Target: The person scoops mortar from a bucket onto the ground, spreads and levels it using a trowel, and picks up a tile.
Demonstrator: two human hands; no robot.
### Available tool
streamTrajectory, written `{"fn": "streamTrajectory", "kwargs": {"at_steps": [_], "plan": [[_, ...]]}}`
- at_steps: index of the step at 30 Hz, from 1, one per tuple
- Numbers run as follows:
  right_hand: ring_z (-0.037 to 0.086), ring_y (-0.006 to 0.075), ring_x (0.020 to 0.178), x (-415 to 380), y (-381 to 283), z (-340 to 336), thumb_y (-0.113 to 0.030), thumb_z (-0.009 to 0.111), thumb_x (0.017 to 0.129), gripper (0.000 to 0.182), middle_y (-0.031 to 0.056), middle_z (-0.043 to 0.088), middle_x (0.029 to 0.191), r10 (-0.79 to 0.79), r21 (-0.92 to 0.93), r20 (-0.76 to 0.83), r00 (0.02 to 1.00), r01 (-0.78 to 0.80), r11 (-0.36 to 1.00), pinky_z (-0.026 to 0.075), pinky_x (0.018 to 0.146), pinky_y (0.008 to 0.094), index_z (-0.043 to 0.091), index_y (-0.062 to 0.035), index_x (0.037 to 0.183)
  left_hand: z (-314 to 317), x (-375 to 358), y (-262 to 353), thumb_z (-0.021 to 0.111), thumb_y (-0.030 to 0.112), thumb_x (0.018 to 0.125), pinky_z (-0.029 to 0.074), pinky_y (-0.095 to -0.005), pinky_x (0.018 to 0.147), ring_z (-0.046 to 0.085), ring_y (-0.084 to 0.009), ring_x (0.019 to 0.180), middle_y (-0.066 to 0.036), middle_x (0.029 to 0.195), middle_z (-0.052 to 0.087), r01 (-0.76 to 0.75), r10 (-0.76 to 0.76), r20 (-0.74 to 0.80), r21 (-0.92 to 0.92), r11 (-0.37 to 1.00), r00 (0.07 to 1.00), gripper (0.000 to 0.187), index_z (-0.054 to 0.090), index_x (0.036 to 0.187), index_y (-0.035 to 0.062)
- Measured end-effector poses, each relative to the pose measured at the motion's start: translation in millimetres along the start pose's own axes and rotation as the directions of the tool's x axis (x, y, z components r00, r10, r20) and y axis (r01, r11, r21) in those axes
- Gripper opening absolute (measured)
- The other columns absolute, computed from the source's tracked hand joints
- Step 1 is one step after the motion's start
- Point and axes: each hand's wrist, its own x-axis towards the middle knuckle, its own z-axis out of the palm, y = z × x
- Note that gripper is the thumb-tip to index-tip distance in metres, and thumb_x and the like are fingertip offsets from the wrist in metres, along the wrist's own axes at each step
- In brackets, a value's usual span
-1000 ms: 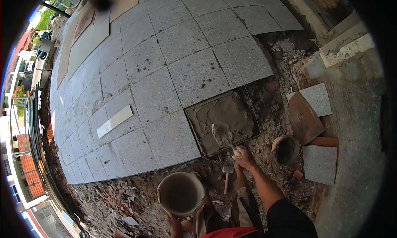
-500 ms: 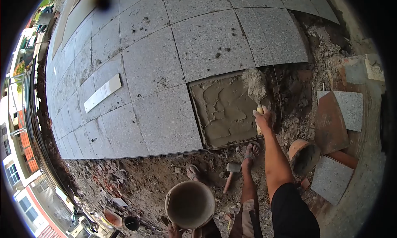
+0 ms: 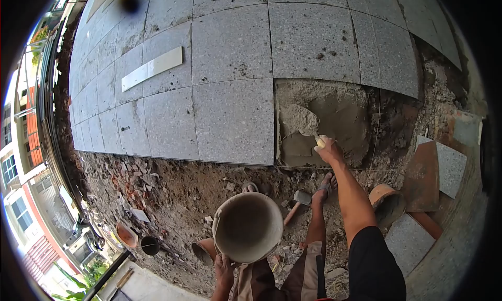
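Note:
My right hand (image 3: 330,151) is closed round the yellowish handle of a trowel (image 3: 319,141). The trowel's blade lies over the left part of a mortar bed (image 3: 342,126), largely hidden under grainy grey material. More of this lighter material runs along the bed's upper edge, while the lower part looks wet and smooth. In front of my body, my left hand (image 3: 224,272) grips a round bucket (image 3: 248,229) by its lower rim. The bucket is tipped so its greyish inside shows, with no clear contents visible. Grey speckled paving slabs (image 3: 232,120) border the bed on the left and top.
A mallet (image 3: 297,204) lies on the soil by my foot. A clay-coloured pot (image 3: 387,201) and loose tile pieces (image 3: 410,243) are at right. A white strip (image 3: 152,69) rests on the slabs. A taut string (image 3: 374,92) crosses the bed's right side.
My right hand and the trowel have moved from the bed's right edge to its left part. Pale grainy material now covers the bed's top and left. The camera view has shifted.

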Motion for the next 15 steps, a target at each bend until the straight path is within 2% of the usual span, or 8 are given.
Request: {"fn": "streamTrajectory", "kwargs": {"at_steps": [7, 8, 11, 14, 15], "plan": [[0.054, 0.0326, 0.103, -61, 43, 13, -0.028, 0.068, 0.069, 0.057, 0.014, 0.057, 0.113, 0.05, -0.184, 0.195, 0.979, -0.013, 0.983, 0.044, 0.085, 0.041, 0.051, -0.0073, 0.12, 5, -7, 11, 0.038, 0.031, 0.095, 0.055, -0.0308, 0.066, 0.06, -0.0188, 0.08, -0.01, 0.089, 0.053, -0.017, 0.017, -0.001, 0.033, 0.999, 1.0, 0.03, 0.039, 0.099, 0.0014], [0.055, 0.0324, 0.103, -73, 51, 15, -0.026, 0.069, 0.069, 0.056, 0.0141, 0.057, 0.113, 0.127, -0.189, 0.087, 0.988, -0.109, 0.976, 0.045, 0.084, 0.0411, 0.052, -0.0097, 0.12, 3, -7, 8, 0.038, 0.031, 0.095, 0.055, -0.0307, 0.065, 0.06, -0.0187, 0.079, -0.01, 0.089, 0.053, -0.012, 0.011, 0.001, 0.032, 0.999, 1.0, 0.029, 0.039, 0.098, 0.0013], [0.057, 0.0343, 0.098, -100, 73, -5, -0.02, 0.065, 0.074, 0.037, 0.0168, 0.06, 0.105, 0.28, -0.297, 0.086, 0.956, -0.244, 0.923, 0.047, 0.082, 0.0423, 0.058, -0.0048, 0.107, 1, -13, 8, 0.04, 0.03, 0.094, 0.055, -0.0305, 0.063, 0.06, -0.0181, 0.076, -0.009, 0.087, 0.053, -0.006, 0.006, 0.009, 0.033, 0.999, 1.0, 0.029, 0.04, 0.097, 0.0012], [0.057, 0.0354, 0.095, -118, 117, -16, -0.019, 0.064, 0.076, 0.036, 0.0172, 0.058, 0.105, 0.484, -0.165, -0.113, 0.868, -0.497, 0.852, 0.047, 0.079, 0.0447, 0.056, -0.0029, 0.108, 7, -16, 18, 0.04, 0.03, 0.094, 0.054, -0.0298, 0.06, 0.059, -0.0163, 0.076, -0.009, 0.087, 0.052, -0.014, 0.012, 0.04, 0.031, 0.999, 0.999, 0.029, 0.04, 0.097, 0.0013], [0.057, 0.0352, 0.094, -123, 133, -20, -0.019, 0.063, 0.077, 0.037, 0.0168, 0.058, 0.106, 0.559, -0.11, -0.115, 0.821, -0.57, 0.814, 0.047, 0.078, 0.0451, 0.055, -0.0026, 0.109, 9, -16, 20, 0.04, 0.029, 0.094, 0.053, -0.0294, 0.059, 0.057, -0.0153, 0.077, -0.009, 0.088, 0.051, -0.012, 0.011, 0.058, 0.024, 1.0, 0.998, 0.028, 0.04, 0.097, 0.0015]]}}
